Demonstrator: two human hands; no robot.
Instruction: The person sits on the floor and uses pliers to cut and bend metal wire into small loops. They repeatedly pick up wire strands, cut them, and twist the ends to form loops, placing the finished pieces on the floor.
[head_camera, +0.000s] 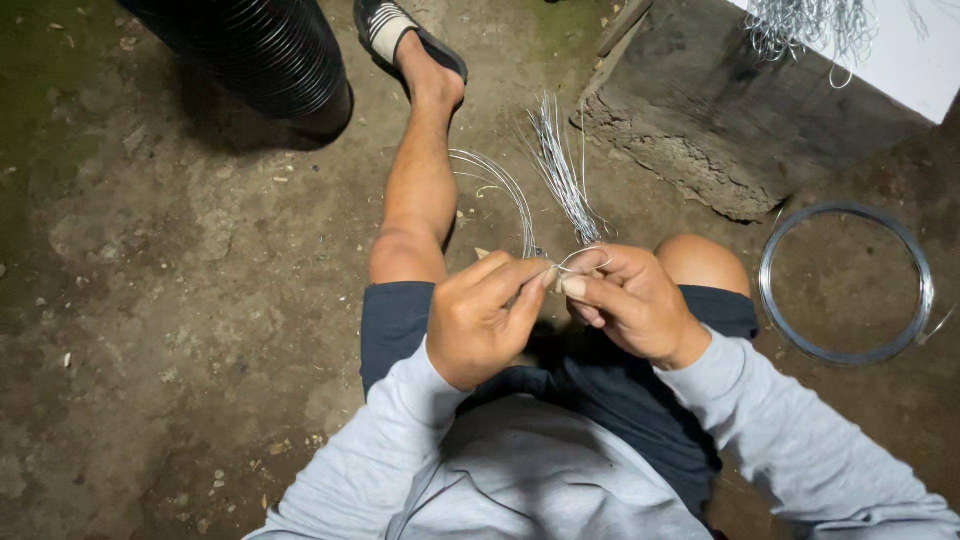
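At the centre of the frame we are pinching a thin wire piece (582, 258) between both hands: our left hand (482, 318) is closing thumb and forefinger on its near end, and our right hand (630, 300) is gripping the other side, its fingers curled around the small loop we are bending. Just above our fingers a bundle of cut wire strands (562, 170) is fanning out on the dirt floor (180, 270), beside a curved length of wire (505, 190). A wire coil (845, 283) is lying at the right, well apart. We judge that keeping both grips close to the bend and turning slowly is giving the neatest loop.
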